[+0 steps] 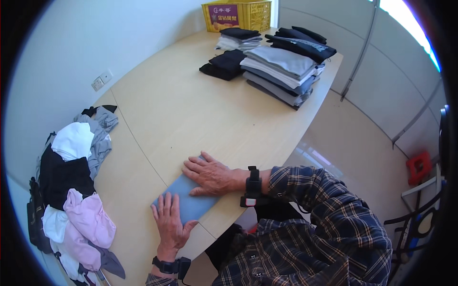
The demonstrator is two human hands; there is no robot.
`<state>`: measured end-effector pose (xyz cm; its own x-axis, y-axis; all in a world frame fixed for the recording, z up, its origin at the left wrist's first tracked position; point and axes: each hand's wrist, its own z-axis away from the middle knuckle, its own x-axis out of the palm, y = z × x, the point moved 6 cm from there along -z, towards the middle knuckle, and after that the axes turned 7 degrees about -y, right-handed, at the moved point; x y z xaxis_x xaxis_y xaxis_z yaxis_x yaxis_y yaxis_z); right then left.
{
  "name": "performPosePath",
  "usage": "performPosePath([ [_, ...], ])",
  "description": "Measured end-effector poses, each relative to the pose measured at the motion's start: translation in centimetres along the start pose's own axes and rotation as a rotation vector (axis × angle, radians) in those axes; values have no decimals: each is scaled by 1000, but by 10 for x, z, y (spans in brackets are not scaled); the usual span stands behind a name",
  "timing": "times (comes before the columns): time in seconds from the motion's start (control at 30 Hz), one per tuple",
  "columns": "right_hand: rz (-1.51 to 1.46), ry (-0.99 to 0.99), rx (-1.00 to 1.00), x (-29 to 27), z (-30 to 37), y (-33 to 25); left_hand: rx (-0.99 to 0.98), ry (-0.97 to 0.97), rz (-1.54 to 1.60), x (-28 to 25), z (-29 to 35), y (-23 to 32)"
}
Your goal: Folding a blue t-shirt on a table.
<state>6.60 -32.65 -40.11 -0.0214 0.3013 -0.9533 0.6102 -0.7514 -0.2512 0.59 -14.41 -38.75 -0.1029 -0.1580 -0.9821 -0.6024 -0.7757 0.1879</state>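
A folded blue-grey piece of cloth (pixel 193 202), likely a garment, lies flat on the pale wooden table near its front edge. My left hand (pixel 172 221) rests on its left end with the fingers stretched out and the thumb apart. Across its far right part lies my right hand (pixel 210 175), palm down and fingers spread. Both hands press on the cloth without gripping it, and part of it is hidden beneath them. Each wrist wears a black strap with a small device.
A loose heap of clothes (pixel 71 171), white, black, grey and pink, lies at the left by the wall. Folded stacks (pixel 281 71) stand at the far right, with folded black garments (pixel 223 65) beside them. Behind is a yellow crate (pixel 255 16). A chair (pixel 415 221) stands right.
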Motion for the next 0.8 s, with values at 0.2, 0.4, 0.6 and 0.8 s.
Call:
performPosePath([
  [0.2,-14,20,-14,-2,3,4,-53,63,58,3,1,-13],
  [0.4,2,59,2,1,6,9,-83,102,93,5,4,-12],
  [0.6,-64,186,152,-7,29,46,-115,129,98,13,10,-13],
  [0.8,-105,300,259,-25,76,100,-285,257,120,26,5,-8],
])
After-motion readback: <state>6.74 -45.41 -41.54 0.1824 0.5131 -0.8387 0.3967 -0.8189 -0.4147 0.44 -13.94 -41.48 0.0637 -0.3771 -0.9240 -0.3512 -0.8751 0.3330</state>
